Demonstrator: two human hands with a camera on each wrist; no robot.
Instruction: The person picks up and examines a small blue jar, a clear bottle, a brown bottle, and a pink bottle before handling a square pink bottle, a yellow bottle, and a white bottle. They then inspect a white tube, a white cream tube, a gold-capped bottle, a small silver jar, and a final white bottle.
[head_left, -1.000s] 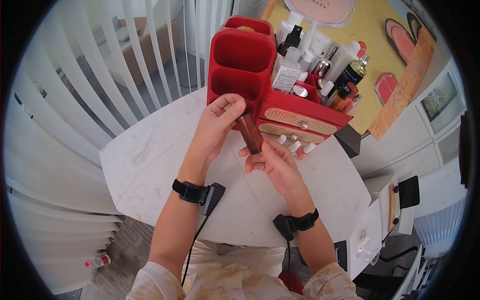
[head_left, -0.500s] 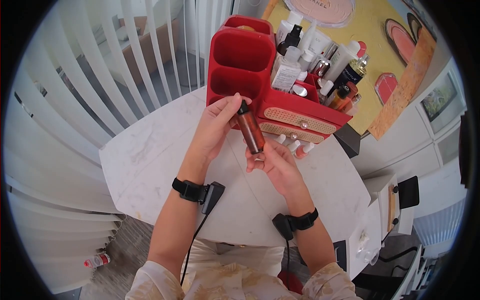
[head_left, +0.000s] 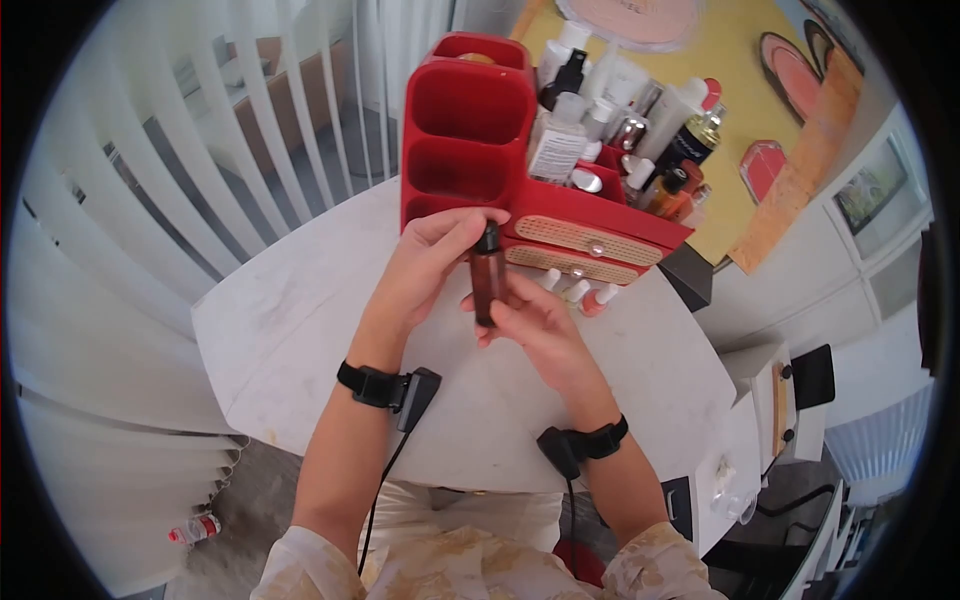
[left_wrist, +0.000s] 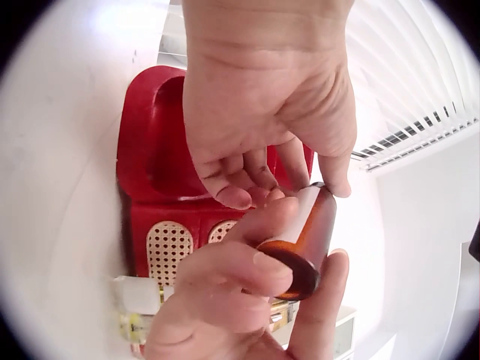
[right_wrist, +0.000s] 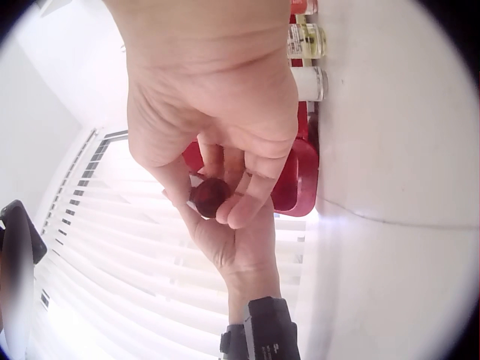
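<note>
A small amber glass bottle (head_left: 487, 285) with a black cap (head_left: 488, 236) is held above the table, cap end toward the red organizer. My left hand (head_left: 428, 262) pinches it at the cap, thumb and fingertips at that end. Lower down, my right hand (head_left: 545, 328) grips the bottle's body between thumb and fingers. A pale label on the bottle (left_wrist: 319, 225) shows in the left wrist view, and its dark base (right_wrist: 210, 197) faces the right wrist camera.
The red organizer (head_left: 515, 185) stands at the back of the marble table (head_left: 300, 330), with deep compartments on its left and woven-front drawers (head_left: 570, 237). Bottles and tubes (head_left: 560, 145) crowd its right side. Several small white-capped bottles (head_left: 575, 291) stand before the drawers.
The bottle has turned more upright in the head view, its base swinging left. My right hand's fingers have shifted farther round its body. The head view has shifted slightly.
</note>
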